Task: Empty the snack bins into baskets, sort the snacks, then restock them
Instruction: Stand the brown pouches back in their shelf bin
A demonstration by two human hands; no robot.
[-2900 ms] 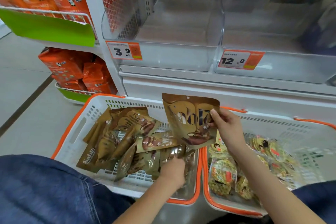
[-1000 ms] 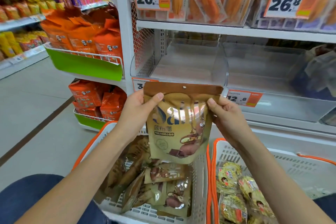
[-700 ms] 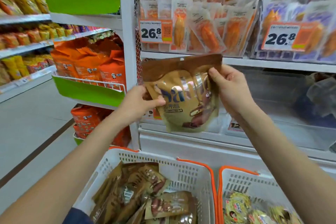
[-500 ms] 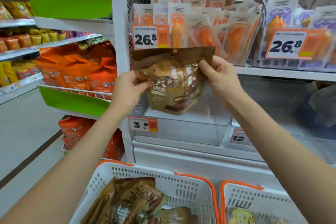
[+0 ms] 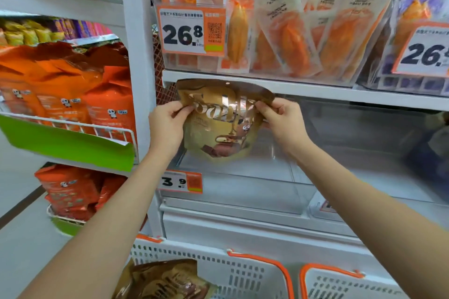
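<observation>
The left hand [image 5: 167,126] pinches the left upper edge of the gold snack pouch [image 5: 222,124], thumb in front, fingers curled behind. The pouch hangs upright between both hands, long axis vertical, its base over the mouth of the clear bin [image 5: 243,189] behind the 3.9 price tag [image 5: 181,182]; whether it has passed the front lip is hard to tell. The right hand [image 5: 281,124] pinches the right upper edge likewise. Neither hand is nearer; the bin floor lies forward and down.

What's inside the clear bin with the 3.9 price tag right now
The clear bin shows only its bare floor. The gold snack pouch, held by left hand and right hand, hides the back.
</observation>
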